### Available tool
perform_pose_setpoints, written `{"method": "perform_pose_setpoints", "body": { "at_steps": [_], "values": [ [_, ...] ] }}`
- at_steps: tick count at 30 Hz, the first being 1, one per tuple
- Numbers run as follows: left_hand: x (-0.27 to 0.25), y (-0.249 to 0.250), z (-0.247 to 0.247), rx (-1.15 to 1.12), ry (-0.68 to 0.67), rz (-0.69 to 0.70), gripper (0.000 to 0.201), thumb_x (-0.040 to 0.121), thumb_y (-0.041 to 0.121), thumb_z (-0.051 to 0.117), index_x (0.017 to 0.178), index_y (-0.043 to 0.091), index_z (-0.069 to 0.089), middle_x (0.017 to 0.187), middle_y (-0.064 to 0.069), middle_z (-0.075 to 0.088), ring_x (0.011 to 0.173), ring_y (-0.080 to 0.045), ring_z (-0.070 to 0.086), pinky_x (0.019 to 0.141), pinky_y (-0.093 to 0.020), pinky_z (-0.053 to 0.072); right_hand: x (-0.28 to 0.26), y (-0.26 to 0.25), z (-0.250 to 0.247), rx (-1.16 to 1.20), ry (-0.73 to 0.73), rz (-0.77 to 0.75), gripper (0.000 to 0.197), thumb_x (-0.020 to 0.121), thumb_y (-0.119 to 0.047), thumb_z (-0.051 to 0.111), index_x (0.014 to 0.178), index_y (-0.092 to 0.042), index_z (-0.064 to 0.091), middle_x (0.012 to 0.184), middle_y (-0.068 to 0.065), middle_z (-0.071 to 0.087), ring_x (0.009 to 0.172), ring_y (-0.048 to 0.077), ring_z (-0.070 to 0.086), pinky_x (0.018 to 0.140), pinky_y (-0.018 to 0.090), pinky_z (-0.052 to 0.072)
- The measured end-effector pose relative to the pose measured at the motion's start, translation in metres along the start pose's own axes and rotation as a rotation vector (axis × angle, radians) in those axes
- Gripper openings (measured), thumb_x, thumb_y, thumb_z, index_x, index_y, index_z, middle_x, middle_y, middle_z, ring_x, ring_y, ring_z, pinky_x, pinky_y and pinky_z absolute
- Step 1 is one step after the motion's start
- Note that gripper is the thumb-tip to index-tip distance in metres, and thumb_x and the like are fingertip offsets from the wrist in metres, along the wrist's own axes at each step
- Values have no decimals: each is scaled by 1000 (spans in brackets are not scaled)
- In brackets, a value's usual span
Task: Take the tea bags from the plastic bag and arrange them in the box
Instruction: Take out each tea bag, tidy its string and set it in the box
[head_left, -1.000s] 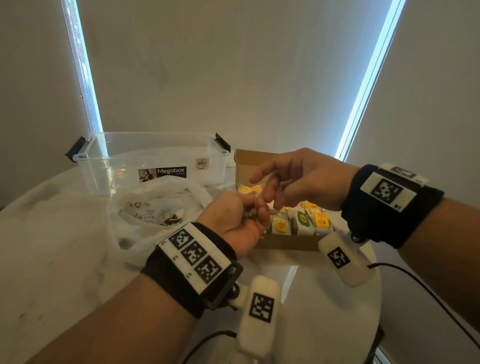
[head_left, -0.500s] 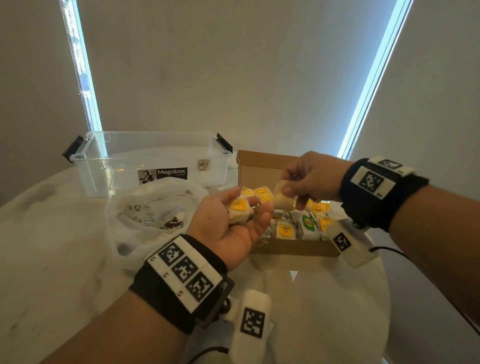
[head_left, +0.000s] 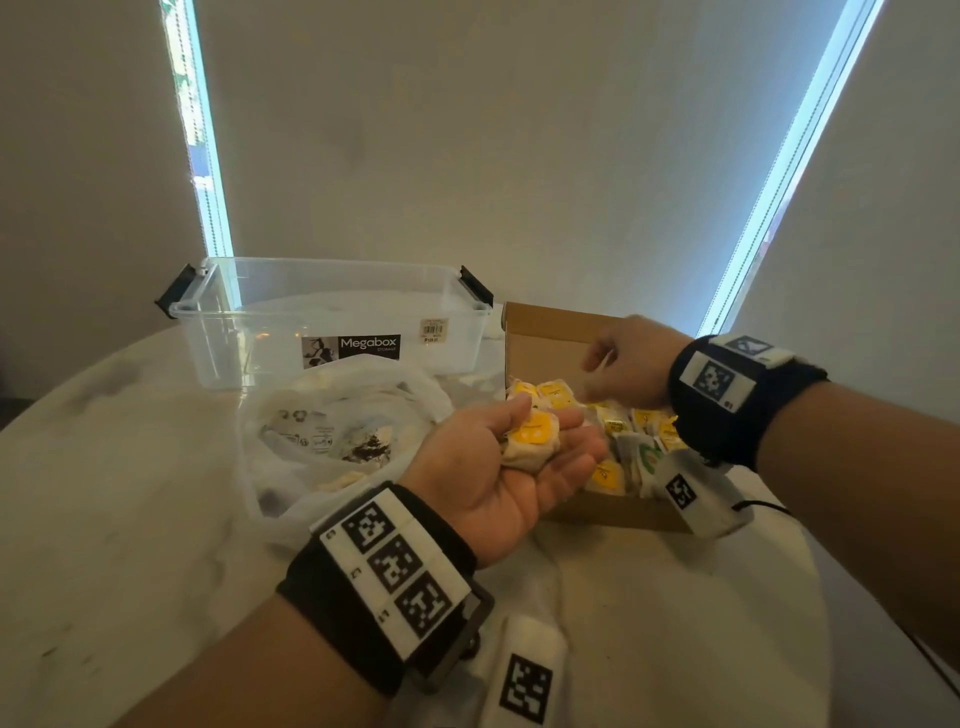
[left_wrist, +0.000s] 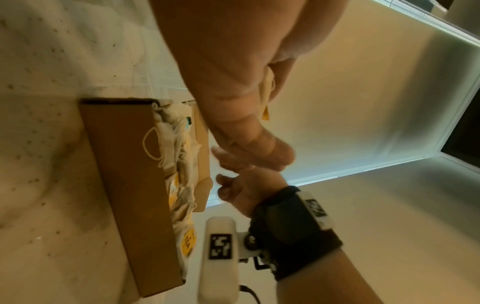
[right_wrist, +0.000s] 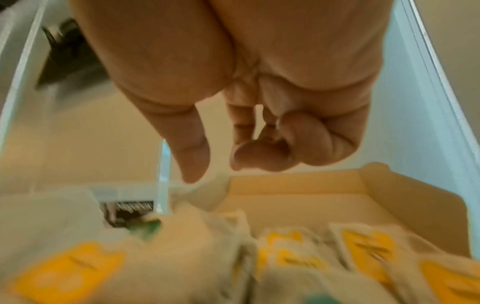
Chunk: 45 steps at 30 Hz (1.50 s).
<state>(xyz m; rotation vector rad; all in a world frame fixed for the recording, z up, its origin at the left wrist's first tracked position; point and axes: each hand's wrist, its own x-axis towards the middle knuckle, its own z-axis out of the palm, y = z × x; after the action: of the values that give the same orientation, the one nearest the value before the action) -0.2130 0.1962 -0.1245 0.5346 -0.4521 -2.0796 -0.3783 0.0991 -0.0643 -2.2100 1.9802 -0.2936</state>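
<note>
Two or so yellow-tagged tea bags (head_left: 530, 441) lay cupped in the upturned left hand (head_left: 498, 467), a ready supply. Just beyond, the right hand (head_left: 623, 371) hovered over the cardboard box (head_left: 613, 512), fingers loosely curled; whether it held anything I cannot tell.

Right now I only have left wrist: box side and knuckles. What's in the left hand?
Observer: In the head view the left hand is palm up at the left edge of the box. It cups tea bags with yellow tags.
Operator: Right hand holding one?
Observer: The right wrist view shows none. The right hand is above the box, fingers curled and thumb out.
Operator: Room in there?
Observer: Yes. The floor at the far end is bare cardboard and the near part is filled.
Operator: Where's the plastic bag?
Observer: The plastic bag lies left of the box, in front of a clear tub.
</note>
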Motion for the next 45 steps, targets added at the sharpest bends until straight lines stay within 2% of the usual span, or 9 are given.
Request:
{"method": "perform_pose_setpoints", "body": {
  "at_steps": [4,8,12,23,28,33,37,40,45],
  "values": [
    [0,0,2,31,2,-10,64,103,47,39,124,-11,57,122,-31,62,86,-32,69,69,-36,61,-37,-17,-22,342,-35,-142,21,84,-35,77,90,-15,74,74,-1,67,61,10,59,62,25,49],
    [-4,-5,7,-40,-18,22,60,104,46,34,133,-3,53,125,-30,63,110,-36,65,95,-43,55,-72,-29,-20,242,-161,-277,30,77,-49,77,87,-21,75,79,-4,74,69,8,68,71,26,58],
    [-4,-12,12,-25,14,50,57,106,43,30,131,-2,54,118,-27,68,98,-32,70,99,-44,50,-82,-27,-12,184,-107,-272,29,71,-48,84,84,-25,74,78,-7,74,72,7,69,71,26,58],
    [3,-16,8,-42,101,131,47,105,36,37,131,2,57,120,-25,68,104,-32,70,70,-39,62,-96,-12,-17,447,59,-223,13,82,-33,79,82,-20,80,69,-8,75,65,4,72,68,21,53],
    [-2,-15,15,35,53,151,43,90,21,64,127,1,59,124,-26,65,95,-30,69,72,-36,62,-94,-7,-19,488,99,-169,18,81,-25,81,76,-8,76,61,-2,72,56,5,68,55,15,48],
    [1,-21,17,146,115,160,28,94,5,59,122,3,59,108,-21,71,80,-24,73,64,-30,62,-92,-8,-20,648,58,-142,15,78,-5,81,82,-1,67,67,7,71,57,14,71,53,17,54],
    [2,-17,13,167,150,164,26,97,15,57,121,4,59,105,-19,72,80,-24,72,60,-31,60,-89,-5,-21,599,38,-159,18,81,-9,80,95,-12,69,81,5,76,63,9,72,57,15,55],
    [2,-8,6,76,209,202,18,101,19,53,96,3,61,79,-13,70,64,-20,71,53,-27,59,-83,2,-28,658,105,-90,16,85,-7,76,96,-16,68,88,5,73,66,11,71,55,17,55],
    [1,-1,2,-58,214,255,24,101,24,50,103,1,57,75,-18,68,56,-22,69,48,-26,57,-71,19,-31,591,18,10,11,87,-8,74,95,-14,70,87,7,75,67,14,74,59,24,58]
  ]
}}
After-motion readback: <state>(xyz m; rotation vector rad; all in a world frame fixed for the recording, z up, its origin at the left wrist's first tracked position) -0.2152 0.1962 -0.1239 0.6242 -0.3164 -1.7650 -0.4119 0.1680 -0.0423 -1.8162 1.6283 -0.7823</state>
